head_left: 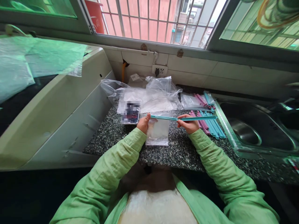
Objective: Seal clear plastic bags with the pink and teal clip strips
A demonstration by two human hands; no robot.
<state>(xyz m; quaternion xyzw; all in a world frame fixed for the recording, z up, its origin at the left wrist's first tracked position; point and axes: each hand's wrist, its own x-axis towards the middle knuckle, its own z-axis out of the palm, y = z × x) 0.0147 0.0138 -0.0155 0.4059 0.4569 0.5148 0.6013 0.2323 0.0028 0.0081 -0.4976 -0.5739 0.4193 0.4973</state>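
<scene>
A long teal bag sealing clip (198, 118) is stretched level above the counter, opened out along its length. My left hand (143, 123) is closed on its left end, thumb on top. My right hand (188, 123) pinches it near the middle, and the thicker part sticks out to the right. Below the clip, a small clear plastic bag (157, 134) lies flat on the speckled counter, between my hands. Close to my right hand are several pink clips (203, 123) and blue clips (213, 126), side by side.
A phone (131, 112) lies left of centre. Behind it spread large clear plastic bags (154, 96). More clips rest on a clear packet (189, 101) at the back right. A steel sink (247, 130) borders the counter on the right, a cream-coloured appliance (70, 102) on the left.
</scene>
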